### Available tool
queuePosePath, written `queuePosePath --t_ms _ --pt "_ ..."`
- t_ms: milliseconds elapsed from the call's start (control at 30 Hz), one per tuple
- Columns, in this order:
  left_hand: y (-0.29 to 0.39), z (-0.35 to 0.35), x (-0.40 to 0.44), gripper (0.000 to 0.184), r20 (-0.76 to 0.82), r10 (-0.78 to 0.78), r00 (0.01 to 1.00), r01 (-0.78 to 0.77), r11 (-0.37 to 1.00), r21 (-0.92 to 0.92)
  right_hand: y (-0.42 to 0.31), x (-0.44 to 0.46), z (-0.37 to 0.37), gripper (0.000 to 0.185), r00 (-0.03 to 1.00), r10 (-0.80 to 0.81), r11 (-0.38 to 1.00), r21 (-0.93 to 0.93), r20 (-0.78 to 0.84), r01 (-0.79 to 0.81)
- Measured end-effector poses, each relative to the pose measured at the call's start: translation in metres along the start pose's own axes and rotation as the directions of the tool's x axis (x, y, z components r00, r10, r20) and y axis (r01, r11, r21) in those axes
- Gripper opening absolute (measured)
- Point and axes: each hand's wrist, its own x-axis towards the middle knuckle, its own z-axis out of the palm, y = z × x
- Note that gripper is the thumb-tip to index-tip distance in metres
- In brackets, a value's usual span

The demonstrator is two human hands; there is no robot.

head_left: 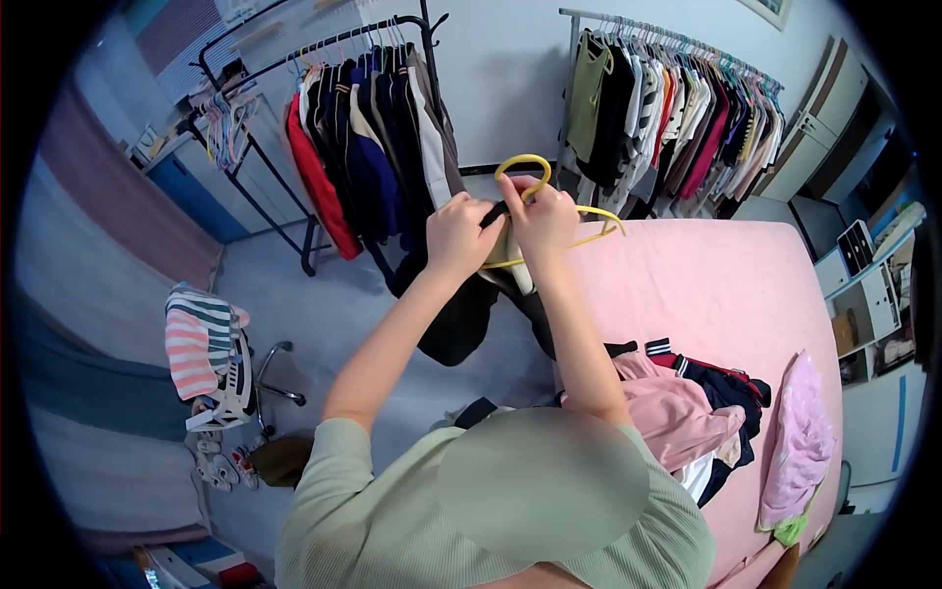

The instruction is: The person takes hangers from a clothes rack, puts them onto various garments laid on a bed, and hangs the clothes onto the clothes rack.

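A yellow hanger [523, 161] is held up in front of me, its hook at the top and one arm sticking out to the right. My right hand [546, 218] has its fingers closed round the hanger near the base of the hook. Beside it on the left, my left hand [459, 234] pinches the collar area of a black garment [459, 319]. The garment hangs below both hands, and a light patch shows inside it near the hanger. The hanger's left arm is mostly hidden by the hands and cloth.
Behind stand a left rack [329, 41] of dark and red jackets and a right rack [677, 41] of clothes. To the right is a pink bed [687, 275] with piled clothes [677, 407] and a lilac bundle [800, 437]. A chair [231, 378] stands at the left.
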Motion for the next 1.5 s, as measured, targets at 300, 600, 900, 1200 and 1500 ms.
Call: queuePosePath --t_ms 300,600,900,1200,1500 --pt "-0.061 -0.032 -0.017 0.026 0.147 -0.185 0.972 0.201 0.974 -0.103 0.008 -0.050 0.012 0.020 0.904 -0.299 0.944 0.044 -0.305 0.327" --pt "-0.101 -0.073 -0.018 0.021 0.168 -0.131 0.977 0.185 0.915 -0.359 0.034 -0.141 0.057 0.009 0.969 -0.008 0.972 0.230 0.248 -0.051" --pt "-0.118 -0.104 -0.030 0.021 0.332 -0.103 0.938 0.263 0.834 -0.484 0.053 -0.127 0.095 0.031 0.678 -0.249 0.920 0.388 0.691 -0.057" --pt "-0.167 -0.136 -0.069 0.022 0.311 -0.269 0.911 0.381 0.836 -0.394 0.077 -0.094 0.076 0.042 0.618 0.270 0.933 -0.044 0.738 -0.356" --pt "-0.167 -0.149 -0.079 0.022 0.305 -0.295 0.905 0.399 0.837 -0.374 0.048 -0.017 0.058 0.030 0.782 0.176 0.984 -0.132 0.597 -0.121"
